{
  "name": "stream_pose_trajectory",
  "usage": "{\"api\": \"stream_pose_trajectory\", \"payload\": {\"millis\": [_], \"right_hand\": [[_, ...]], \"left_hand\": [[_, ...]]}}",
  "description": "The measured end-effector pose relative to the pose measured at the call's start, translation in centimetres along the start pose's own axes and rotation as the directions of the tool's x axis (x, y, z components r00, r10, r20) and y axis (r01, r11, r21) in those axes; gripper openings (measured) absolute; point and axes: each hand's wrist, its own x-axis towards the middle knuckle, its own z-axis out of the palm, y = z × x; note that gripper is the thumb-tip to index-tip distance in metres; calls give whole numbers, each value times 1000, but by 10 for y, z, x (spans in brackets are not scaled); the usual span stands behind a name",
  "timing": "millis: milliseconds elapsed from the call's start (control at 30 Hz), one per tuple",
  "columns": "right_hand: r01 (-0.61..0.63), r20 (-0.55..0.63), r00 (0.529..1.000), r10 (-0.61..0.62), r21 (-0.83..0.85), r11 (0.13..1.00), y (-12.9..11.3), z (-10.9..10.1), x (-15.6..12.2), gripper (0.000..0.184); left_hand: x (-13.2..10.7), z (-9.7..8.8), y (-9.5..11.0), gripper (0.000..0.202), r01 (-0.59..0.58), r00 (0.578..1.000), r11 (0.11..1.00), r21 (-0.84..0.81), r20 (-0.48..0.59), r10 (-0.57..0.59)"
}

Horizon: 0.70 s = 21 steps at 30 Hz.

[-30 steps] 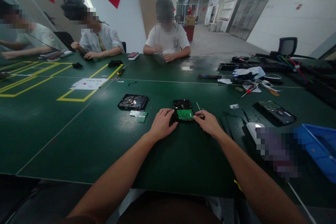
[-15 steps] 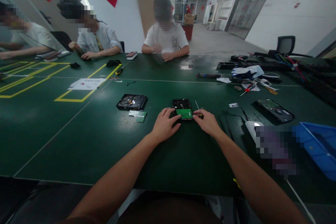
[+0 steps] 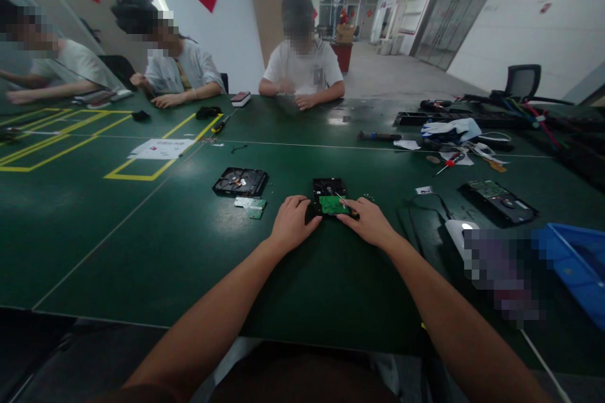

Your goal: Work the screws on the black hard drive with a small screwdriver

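A black hard drive (image 3: 327, 189) with a green circuit board (image 3: 331, 204) lies on the green table (image 3: 189, 245) in front of me. My left hand (image 3: 293, 222) grips its near left corner, fingers curled over the edge. My right hand (image 3: 366, 221) is closed on a thin screwdriver (image 3: 343, 201), whose shaft slants left over the circuit board. A second opened hard drive (image 3: 240, 182) lies to the left, with a loose green circuit board (image 3: 250, 205) beside it.
A blue bin (image 3: 574, 267) sits at the right edge, near another hard drive (image 3: 498, 198), cables and tools (image 3: 451, 160). Several people sit across the table at the far left and middle. Yellow tape marks and a paper sheet (image 3: 161, 148) lie to the left.
My right hand has shifted left and tipped the screwdriver from upright beside the drive to slanting over the green board. My left hand has stayed on the drive.
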Motion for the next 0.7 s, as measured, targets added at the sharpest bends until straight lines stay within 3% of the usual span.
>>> {"api": "stream_pose_trajectory", "payload": {"millis": [267, 467, 700], "right_hand": [[20, 2, 1000, -20, -53, 998, 4, 6, 2, 49], [28, -32, 999, -30, -62, 998, 4, 8, 1, 43], [50, -45, 998, -51, -21, 999, 7, 9, 1, 41]], "left_hand": [[0, 3, 3, 55, -53, 998, 995, -85, -24, 51], [-2, -2, 10, 49, -205, 979, 976, -68, -21, 204], [-2, -3, 13, 41, -225, 974, 974, -21, -13, 224]]}}
